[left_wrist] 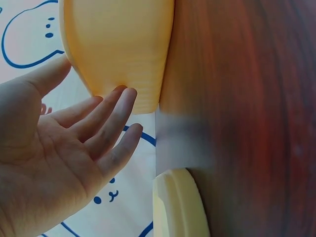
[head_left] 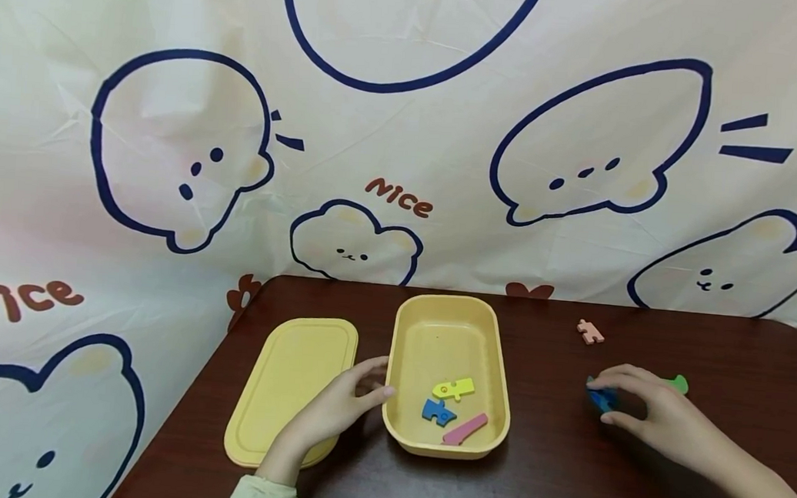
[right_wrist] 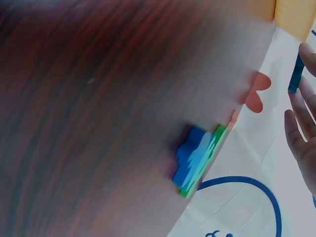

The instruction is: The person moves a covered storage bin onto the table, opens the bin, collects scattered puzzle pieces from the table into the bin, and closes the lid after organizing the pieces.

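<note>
My left hand (head_left: 342,403) is at the left side of a yellow plastic box (head_left: 502,395), its thumb at the rim. In the left wrist view, the relaxed fingers (left_wrist: 112,121) are against the box's outer wall. Inside the box lie a yellow puzzle piece (head_left: 454,389), a blue puzzle piece (head_left: 439,413) and a pink piece (head_left: 465,430). My right hand (head_left: 651,405) pinches a dark blue puzzle piece (right_wrist: 296,74) between thumb and fingers, raised above the table. Below it, another blue piece (right_wrist: 193,155) and a green piece (right_wrist: 218,136) show on the table in the right wrist view.
A yellow lid (head_left: 292,380) lies flat left of the box, partly under my left forearm. Farther back on the right is a light pink puzzle piece (head_left: 590,332). The dark brown table (head_left: 535,482) meets a printed cloth (head_left: 461,145) at its back edge.
</note>
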The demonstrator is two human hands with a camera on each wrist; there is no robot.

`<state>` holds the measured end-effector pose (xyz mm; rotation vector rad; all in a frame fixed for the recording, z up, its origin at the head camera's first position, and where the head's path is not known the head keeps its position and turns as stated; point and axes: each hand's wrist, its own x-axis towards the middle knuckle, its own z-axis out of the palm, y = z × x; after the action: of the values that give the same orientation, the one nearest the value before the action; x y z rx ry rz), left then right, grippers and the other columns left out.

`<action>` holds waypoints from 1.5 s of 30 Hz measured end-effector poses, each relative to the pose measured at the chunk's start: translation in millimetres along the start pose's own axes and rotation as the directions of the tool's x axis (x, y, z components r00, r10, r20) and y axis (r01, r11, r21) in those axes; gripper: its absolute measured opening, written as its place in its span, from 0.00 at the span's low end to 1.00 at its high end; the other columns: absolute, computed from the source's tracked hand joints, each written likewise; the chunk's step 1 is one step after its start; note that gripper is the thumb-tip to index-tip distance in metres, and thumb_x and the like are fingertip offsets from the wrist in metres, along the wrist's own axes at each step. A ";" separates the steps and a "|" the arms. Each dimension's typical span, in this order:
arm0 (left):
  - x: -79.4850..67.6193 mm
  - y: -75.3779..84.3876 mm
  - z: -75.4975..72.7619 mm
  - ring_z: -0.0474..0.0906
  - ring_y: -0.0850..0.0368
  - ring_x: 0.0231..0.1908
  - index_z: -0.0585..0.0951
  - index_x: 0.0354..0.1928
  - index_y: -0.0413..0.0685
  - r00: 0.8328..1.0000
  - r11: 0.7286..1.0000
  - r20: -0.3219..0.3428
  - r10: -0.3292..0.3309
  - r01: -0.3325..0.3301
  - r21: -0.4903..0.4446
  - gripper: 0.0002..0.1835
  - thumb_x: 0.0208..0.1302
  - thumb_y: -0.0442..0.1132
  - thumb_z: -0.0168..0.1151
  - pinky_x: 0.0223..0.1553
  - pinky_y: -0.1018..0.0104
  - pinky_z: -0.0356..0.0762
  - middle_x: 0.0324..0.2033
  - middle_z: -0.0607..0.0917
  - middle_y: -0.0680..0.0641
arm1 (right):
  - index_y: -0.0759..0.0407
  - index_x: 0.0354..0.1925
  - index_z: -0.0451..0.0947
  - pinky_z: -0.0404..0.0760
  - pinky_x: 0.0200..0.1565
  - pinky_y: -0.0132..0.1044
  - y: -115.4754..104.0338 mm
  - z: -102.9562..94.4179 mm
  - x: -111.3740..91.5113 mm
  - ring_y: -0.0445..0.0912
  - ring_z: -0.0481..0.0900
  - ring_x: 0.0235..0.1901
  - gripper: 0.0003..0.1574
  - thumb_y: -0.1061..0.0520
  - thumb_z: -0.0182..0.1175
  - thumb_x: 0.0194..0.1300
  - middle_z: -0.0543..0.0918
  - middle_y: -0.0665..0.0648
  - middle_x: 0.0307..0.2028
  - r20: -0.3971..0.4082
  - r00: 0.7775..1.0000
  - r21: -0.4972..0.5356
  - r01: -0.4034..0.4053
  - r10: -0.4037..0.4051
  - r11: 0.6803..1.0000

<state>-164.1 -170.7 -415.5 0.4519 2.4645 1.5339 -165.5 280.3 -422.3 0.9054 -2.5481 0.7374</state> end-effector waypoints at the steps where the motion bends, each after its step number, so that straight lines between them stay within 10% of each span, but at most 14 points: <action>1: -0.6 -0.1 -0.6 0.78 0.50 0.50 0.66 0.70 0.36 1.000 1.000 0.006 0.001 -0.001 -0.009 0.29 0.73 0.39 0.59 0.47 0.59 0.76 0.59 0.77 0.37 | 0.51 0.47 0.83 0.71 0.44 0.16 -1.8 0.7 1.2 0.34 0.78 0.44 0.34 0.67 0.80 0.39 0.81 0.48 0.46 0.003 1.000 0.005 0.000 0.000 1.000; 45: -1.2 3.9 -1.4 0.77 0.45 0.53 0.63 0.72 0.36 1.000 1.000 0.028 0.007 -0.007 -0.006 0.32 0.71 0.36 0.60 0.52 0.52 0.76 0.60 0.77 0.34 | 0.50 0.48 0.85 0.81 0.49 0.38 -58.6 41.1 93.3 0.44 0.77 0.50 0.26 0.67 0.76 0.50 0.80 0.48 0.50 0.033 0.999 0.219 0.016 -0.024 0.976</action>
<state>-162.9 -170.7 -411.3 0.4787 2.4387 1.5267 -201.7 172.9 -390.9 1.0191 -2.5188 1.0204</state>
